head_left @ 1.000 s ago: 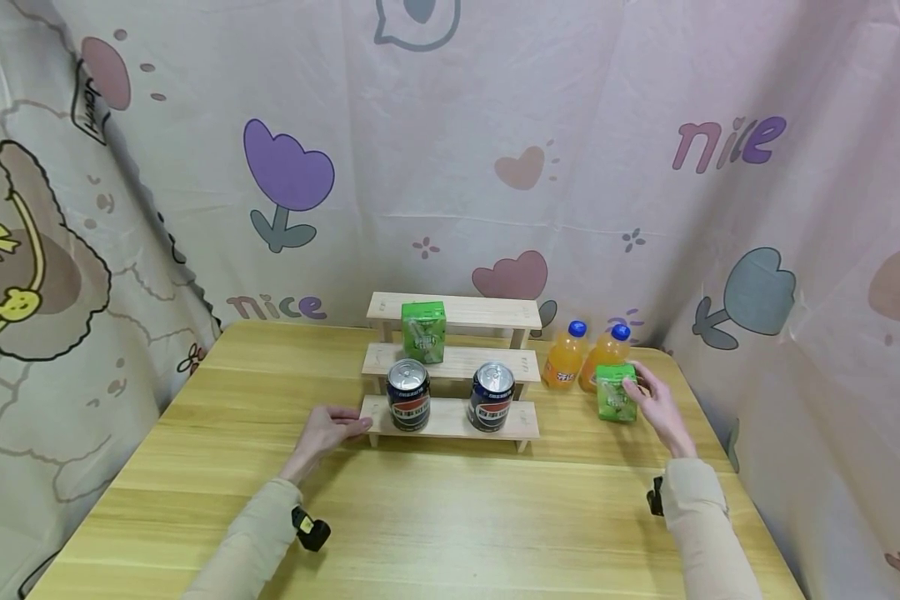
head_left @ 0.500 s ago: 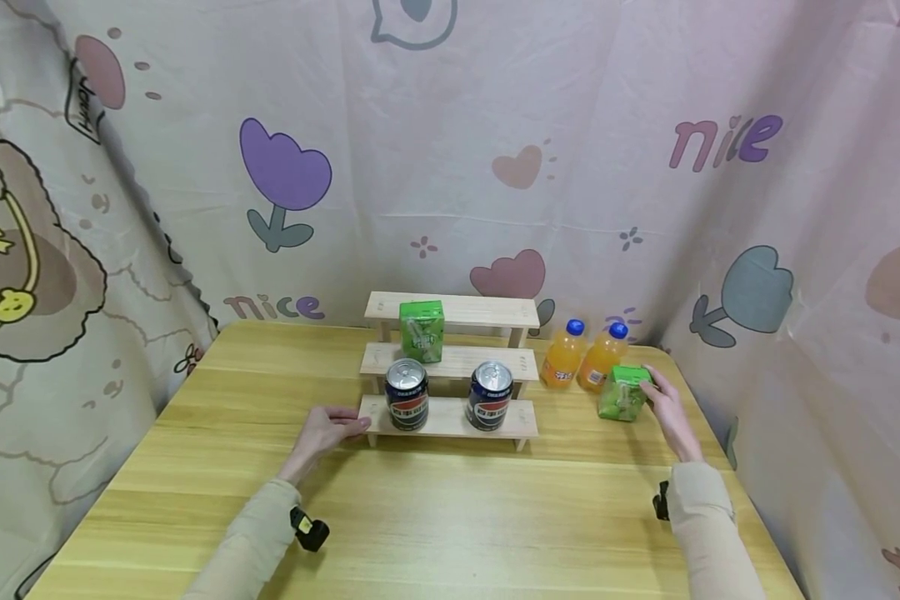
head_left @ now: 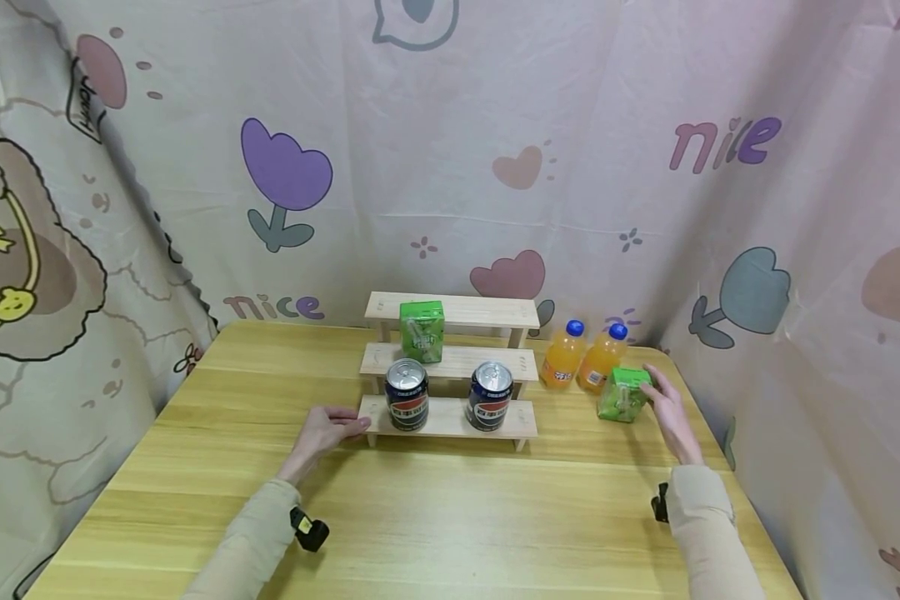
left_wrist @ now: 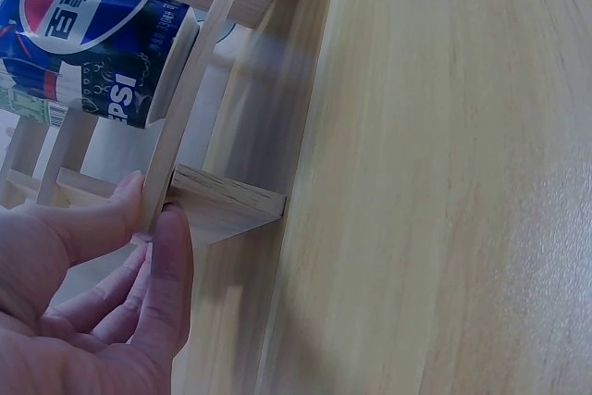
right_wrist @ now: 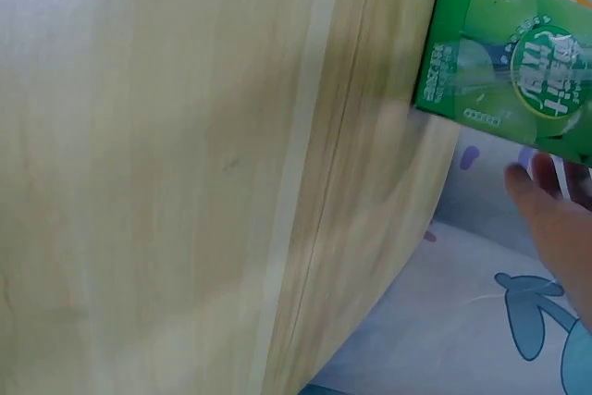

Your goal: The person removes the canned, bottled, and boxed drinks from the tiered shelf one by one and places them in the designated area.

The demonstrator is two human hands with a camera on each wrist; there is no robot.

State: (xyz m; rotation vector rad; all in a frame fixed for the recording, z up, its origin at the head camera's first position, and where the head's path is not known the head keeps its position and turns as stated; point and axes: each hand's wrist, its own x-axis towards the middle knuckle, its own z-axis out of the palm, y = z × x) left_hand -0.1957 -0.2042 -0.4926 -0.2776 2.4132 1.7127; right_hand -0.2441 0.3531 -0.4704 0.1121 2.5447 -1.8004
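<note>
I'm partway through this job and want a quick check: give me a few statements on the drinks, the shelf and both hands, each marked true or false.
1. The bare left hand pinches the left end of the lowest board of the pale wooden three-tier shelf. True.
2. Two dark-blue cylindrical metal cans stand upright on that board. True.
3. The left hand also touches a can. False: it is clear of both.
4. Only cans are on the shelf. False: a green box-shaped carton stands on its middle board.
5. The bare right hand is at a second green carton, off the shelf. True.
</note>
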